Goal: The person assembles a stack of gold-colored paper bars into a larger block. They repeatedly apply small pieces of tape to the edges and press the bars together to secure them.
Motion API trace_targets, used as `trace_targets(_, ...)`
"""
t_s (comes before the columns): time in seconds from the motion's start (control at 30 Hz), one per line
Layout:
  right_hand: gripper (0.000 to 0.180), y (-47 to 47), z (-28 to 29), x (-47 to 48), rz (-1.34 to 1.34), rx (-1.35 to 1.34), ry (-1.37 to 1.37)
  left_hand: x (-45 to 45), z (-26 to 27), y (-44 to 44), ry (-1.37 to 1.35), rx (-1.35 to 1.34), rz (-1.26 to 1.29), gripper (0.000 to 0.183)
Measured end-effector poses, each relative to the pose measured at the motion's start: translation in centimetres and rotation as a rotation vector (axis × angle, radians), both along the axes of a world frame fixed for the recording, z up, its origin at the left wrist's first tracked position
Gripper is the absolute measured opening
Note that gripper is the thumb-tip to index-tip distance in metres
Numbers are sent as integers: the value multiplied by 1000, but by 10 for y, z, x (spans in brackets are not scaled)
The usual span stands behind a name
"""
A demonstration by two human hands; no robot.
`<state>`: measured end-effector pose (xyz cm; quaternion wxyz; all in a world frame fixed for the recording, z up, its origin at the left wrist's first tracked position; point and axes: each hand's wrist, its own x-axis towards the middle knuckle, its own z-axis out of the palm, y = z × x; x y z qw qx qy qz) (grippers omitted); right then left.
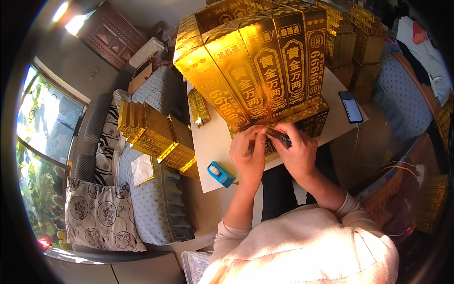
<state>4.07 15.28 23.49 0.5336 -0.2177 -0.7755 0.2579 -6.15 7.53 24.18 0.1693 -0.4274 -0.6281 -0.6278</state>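
Large gold foil-printed paper boxes (262, 67), joined side by side, stand on a pale table (216, 149) in front of me. Both hands are at the near lower edge of the stack. My left hand (249, 151) has its thumb and fingers pinched together there; whether anything is between them cannot be seen. My right hand (296, 147) grips a small dark tool (281, 137) with a blue part, its kind unclear. A blue tape dispenser (220, 174) lies on the table, left of my left hand. Small flat gold packets (198, 107) lie left of the boxes.
A phone (350, 107) with a white cable lies at the table's right edge. Stacked gold boxes (159, 138) stand at left beside a blue-covered sofa (156, 202); others (367, 42) stand behind at right. White paper (143, 169) lies on the sofa. An orange cable (399, 167) runs at right.
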Motion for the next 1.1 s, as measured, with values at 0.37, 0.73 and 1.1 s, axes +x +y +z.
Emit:
trace_targets(0.37, 35, -1, 7, 3, -37, 66, -63, 0, -1, 0, -19, -6, 7, 10)
trace_targets(0.73, 28, 2, 4, 1, -56, 107, -75, -2, -3, 2, 20, 18, 9, 10)
trace_targets(1.1, 50, 25, -14, 44, 287, -221, -117, 0, 1, 1, 25, -29, 65, 10)
